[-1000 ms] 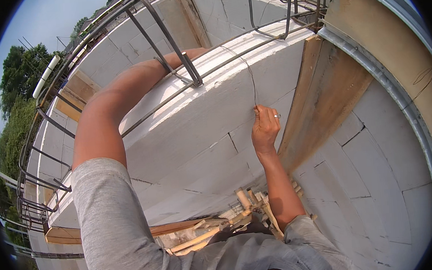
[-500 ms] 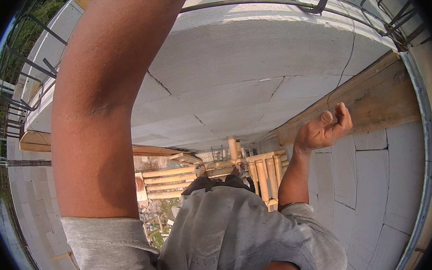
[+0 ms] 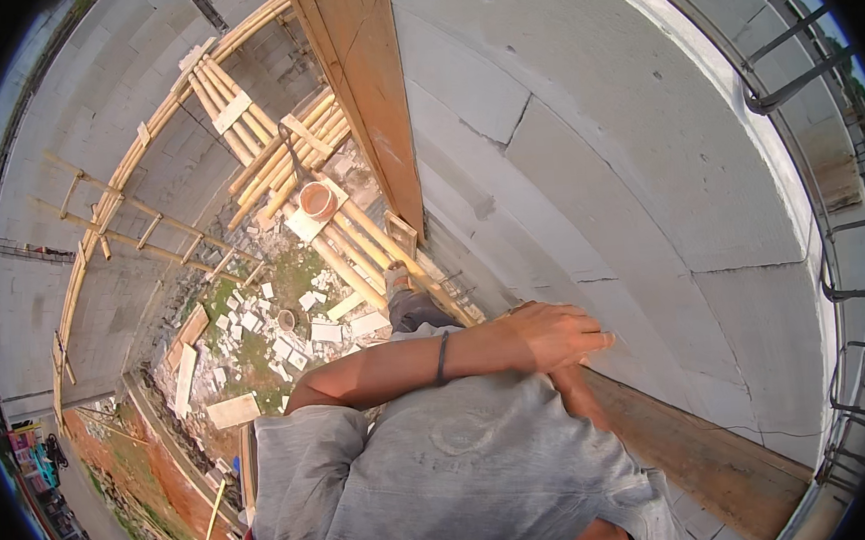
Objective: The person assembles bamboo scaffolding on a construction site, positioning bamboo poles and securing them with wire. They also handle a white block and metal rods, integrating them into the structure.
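My left hand is in front of my chest, close to a grey block wall. A dark band circles that wrist. The left fingers lie together and bend over at the tips. What is under them cannot be made out. My right forearm comes up from the lower right and meets the left hand from below. My right hand is hidden behind the left, so its fingers do not show. A wooden plank runs along the wall just right of my right forearm.
A tall board stands against the wall. Below are bamboo scaffold poles with an orange-brown bucket, and my foot is on them. Broken white blocks litter the ground. Steel bars run along the wall top at right.
My view has turned left, bringing the ground and scaffold into sight. My left arm has come down from its raised reach to my chest. My right hand was raised apart; now the left covers it.
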A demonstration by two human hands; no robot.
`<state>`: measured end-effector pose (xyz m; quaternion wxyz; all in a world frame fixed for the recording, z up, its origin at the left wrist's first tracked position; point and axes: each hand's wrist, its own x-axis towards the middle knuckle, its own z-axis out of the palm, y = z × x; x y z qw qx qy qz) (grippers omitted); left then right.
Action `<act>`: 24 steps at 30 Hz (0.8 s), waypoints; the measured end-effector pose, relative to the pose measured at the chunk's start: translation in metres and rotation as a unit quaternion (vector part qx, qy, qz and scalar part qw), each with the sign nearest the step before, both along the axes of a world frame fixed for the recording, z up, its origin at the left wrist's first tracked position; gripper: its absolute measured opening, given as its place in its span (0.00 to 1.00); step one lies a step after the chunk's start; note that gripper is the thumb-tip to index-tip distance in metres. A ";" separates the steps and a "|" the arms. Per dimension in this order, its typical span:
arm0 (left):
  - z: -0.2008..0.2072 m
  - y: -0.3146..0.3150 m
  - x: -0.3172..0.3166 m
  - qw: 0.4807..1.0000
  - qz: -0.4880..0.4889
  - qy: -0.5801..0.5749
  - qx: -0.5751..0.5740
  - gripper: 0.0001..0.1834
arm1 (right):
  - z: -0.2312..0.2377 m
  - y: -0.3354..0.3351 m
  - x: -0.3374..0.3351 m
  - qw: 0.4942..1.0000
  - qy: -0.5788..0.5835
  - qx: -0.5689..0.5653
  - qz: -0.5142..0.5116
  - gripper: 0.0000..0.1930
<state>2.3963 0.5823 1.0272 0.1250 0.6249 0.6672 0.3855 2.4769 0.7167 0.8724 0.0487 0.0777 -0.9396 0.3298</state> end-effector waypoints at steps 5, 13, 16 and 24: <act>-0.132 -0.156 -0.094 0.915 0.295 -0.094 -0.260 0.18 | -0.034 -0.045 -0.103 0.992 -0.117 0.051 0.005 0.08; -0.285 -0.376 -0.192 0.762 0.474 -0.240 -0.369 0.18 | -0.098 -0.197 -0.291 0.944 -0.240 0.165 0.157 0.12; -0.315 -0.427 -0.208 0.711 0.534 -0.289 -0.356 0.19 | -0.124 -0.284 -0.336 0.921 -0.289 0.159 0.208 0.13; -0.339 -0.482 -0.225 0.634 0.656 -0.345 -0.221 0.17 | -0.201 -0.491 -0.423 0.883 -0.416 0.115 0.183 0.16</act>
